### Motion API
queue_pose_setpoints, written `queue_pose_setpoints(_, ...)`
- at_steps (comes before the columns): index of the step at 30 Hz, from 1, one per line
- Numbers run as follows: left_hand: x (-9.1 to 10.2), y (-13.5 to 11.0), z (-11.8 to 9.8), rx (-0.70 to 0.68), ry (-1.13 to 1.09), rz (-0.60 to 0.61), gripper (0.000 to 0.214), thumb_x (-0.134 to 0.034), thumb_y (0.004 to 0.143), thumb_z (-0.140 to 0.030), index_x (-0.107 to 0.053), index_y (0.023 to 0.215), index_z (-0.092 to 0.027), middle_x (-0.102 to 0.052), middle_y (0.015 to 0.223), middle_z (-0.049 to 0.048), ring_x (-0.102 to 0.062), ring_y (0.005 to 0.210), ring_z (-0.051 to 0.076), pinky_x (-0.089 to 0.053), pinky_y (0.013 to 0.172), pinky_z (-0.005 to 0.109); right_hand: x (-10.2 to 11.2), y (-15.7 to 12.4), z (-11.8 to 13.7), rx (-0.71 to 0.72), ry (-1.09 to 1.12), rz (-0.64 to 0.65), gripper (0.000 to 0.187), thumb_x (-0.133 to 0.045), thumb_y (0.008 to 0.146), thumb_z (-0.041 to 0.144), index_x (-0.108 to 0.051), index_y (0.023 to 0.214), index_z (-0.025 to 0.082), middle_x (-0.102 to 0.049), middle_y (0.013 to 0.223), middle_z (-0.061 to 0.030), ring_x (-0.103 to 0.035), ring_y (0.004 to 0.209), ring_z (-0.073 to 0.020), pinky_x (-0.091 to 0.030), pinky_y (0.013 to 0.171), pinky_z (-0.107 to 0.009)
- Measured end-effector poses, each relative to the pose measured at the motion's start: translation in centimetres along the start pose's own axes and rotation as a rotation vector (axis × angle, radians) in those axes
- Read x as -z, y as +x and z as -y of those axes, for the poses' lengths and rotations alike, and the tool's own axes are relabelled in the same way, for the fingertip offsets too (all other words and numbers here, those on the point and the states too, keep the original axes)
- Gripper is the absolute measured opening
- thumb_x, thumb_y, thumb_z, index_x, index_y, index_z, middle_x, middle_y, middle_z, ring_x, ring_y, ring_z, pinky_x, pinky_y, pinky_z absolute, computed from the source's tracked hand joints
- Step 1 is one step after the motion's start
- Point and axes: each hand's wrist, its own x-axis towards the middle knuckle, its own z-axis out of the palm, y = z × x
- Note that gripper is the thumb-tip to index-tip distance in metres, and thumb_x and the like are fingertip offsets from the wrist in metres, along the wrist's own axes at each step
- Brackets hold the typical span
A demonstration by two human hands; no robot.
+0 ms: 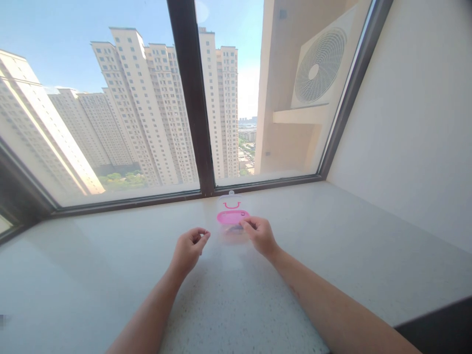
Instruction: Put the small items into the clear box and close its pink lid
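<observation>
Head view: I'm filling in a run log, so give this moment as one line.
left hand: curled, beside packet | right hand: pinching packet edge | packet: clear, pink inside, on sill

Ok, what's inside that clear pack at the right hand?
Inside the clear pack: a pink oval piece, a pink curved strip above it, a dark bit below. The right hand pinching the pack's edge covers part of that dark bit; blur hides its detail.
</observation>
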Motion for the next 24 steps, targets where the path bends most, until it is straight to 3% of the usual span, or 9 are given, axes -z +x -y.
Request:
queue_pose_setpoints(6,-0.1,-0.1,-0.5,0.081,-0.07,0.026,0.033,-0.062,0.073,-0.046,-0.067,0.078,-0.014,-0.043,0.039,-0.0069,-0.039,0.038,0.009,-0.029,0.042,0.02,-0.3,-0.4,0.2,-0.017,0.02,0.073,0.03,-0.051,0.08,0.032,-0.071,0.074,0.011,-0.056,0.058,-0.0011,-0.045,0.054,-0.0121,-0.033,0.052,-0.022)
queue_pose_setpoints(14,-0.1,-0.4,-1.3,0.164,-0.122,0.147,0.032,-0.061,0.074,-0.046,-0.065,0.079,-0.014,-0.041,0.035,-0.0089,-0.029,0.032,0.006,-0.02,0.036,0.018,-1.1,-1.0,0.3,-0.06,0.042,0.34,0.02,-0.055,0.075,0.024,-0.068,0.067,0.012,-0.046,0.05,0.0028,-0.034,0.047,-0.0087,-0.026,0.047,-0.021)
queue_pose_setpoints(24,-0.5,-0.5,-0.3,0.019,0.055,0.229,0.028,-0.056,0.078,-0.041,-0.064,0.076,-0.014,-0.042,0.044,-0.0075,-0.041,0.043,0.009,-0.03,0.047,0.021,-1.2,-1.1,0.9,-0.019,-0.013,0.325,0.019,-0.056,0.076,0.022,-0.066,0.064,0.012,-0.041,0.049,0.0043,-0.033,0.048,-0.0082,-0.026,0.047,-0.021)
